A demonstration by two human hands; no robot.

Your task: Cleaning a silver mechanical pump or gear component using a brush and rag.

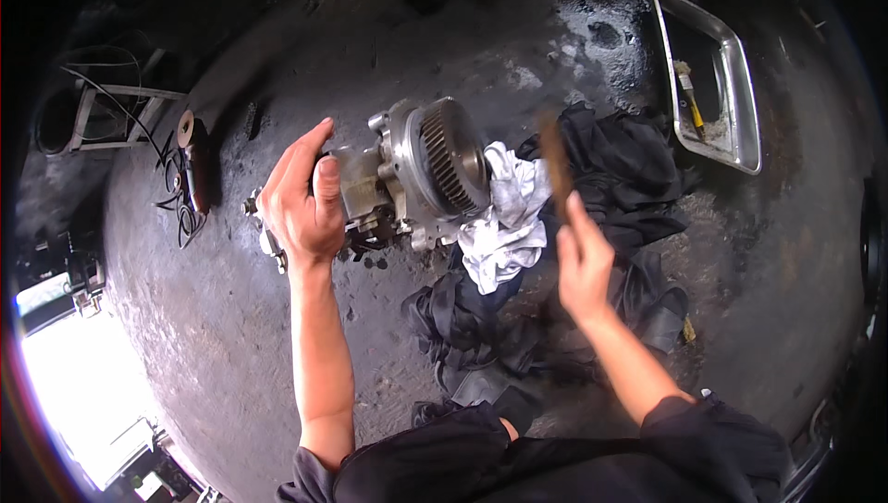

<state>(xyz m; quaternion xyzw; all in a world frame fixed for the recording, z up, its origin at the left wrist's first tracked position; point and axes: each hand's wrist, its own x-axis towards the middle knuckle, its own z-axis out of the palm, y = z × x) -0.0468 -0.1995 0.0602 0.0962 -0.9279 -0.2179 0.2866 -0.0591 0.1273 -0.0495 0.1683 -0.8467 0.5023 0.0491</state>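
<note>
A metal pump-like machine part point(399, 177) with a helical gear point(451, 159) at its right end lies on the dark floor. Over its left end is my left hand point(302, 197), thumb and fingers apart; whether it touches the housing is hard to tell. My right hand point(586, 260) grips a long, narrow brown object point(553, 163), blurred, perhaps a wooden handle or stick. Between the gear and that object lies a crumpled white and grey rag point(503, 225). Black cloth point(624, 163) is heaped to the right of the rag.
A metal tray point(746, 86) at the upper right holds a paintbrush with a yellow handle point(694, 111). On the left lie an angle grinder point(191, 163) and its cable, near a metal frame point(132, 92). The concrete floor point(229, 336) is stained.
</note>
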